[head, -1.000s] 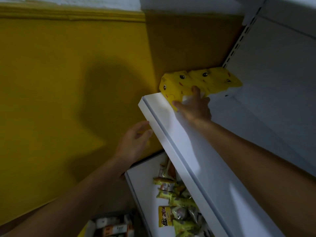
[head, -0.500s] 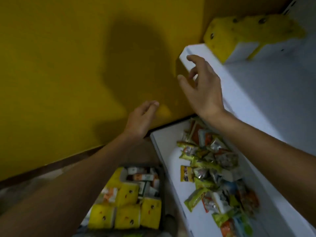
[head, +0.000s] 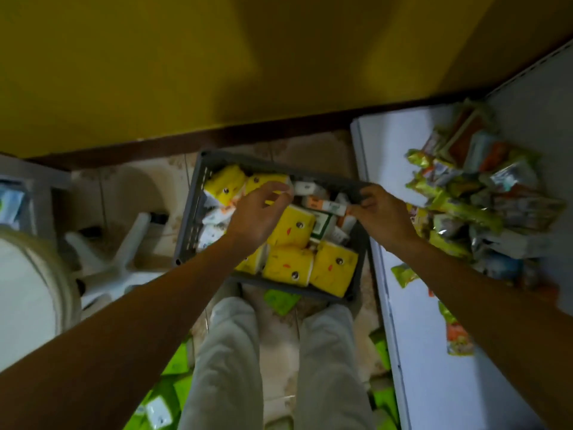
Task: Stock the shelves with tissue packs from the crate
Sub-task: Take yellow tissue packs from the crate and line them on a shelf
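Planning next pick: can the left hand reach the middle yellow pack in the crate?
Probably yes: left hand hangs right by that pack, its top bare in the open crate; grip state unclear.

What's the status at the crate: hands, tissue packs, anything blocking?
Left hand over crate, fingers at a white pack, grip unclear. Right hand pinches white-orange pack. Yellow packs unblocked.

The left hand [head: 260,212] covers parts of several yellow packs [head: 291,229], and blur hides whether its fingers grip one. The right hand [head: 381,212] has fingertips smeared against a white box [head: 325,207], so its hold is unclear. The left forearm hides the near corner of the crate [head: 189,218]. Print on the snacks [head: 465,193] is unreadable. The shelf [head: 418,305] runs off the right edge.
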Tool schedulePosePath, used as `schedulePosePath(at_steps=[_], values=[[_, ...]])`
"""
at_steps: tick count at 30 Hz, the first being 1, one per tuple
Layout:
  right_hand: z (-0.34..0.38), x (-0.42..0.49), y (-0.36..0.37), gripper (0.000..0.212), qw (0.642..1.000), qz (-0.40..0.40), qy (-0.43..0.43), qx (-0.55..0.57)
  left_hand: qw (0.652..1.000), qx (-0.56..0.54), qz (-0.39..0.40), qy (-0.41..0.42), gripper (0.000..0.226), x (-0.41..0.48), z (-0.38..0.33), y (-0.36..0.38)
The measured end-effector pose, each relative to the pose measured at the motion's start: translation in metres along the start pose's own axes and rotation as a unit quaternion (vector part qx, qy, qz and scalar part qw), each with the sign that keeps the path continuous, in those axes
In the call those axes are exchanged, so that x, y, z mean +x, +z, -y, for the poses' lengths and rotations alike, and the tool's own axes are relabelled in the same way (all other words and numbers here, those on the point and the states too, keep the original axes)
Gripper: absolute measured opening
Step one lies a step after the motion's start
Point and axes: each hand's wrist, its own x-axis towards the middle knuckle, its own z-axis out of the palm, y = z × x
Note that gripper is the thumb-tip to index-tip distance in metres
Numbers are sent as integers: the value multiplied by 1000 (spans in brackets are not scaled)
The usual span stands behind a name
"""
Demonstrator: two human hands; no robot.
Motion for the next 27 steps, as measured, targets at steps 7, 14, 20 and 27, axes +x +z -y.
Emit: schedulePosePath(at_steps=[7,14,20,27], values=[[-74,10,64,40,992,110,37,-53,997,1,47,-69,15,12,90,53],[-126,31,92,50,977,165,-16,-134,986,-14,100,-132,29,11,133,116],[-137,41,111,72,955,165,-40,-241,975,24,140,-172,35,11,153,139],[-123,41,112,53,957,160,-60,-236,976,22,134,-170,40,13,149,138]])
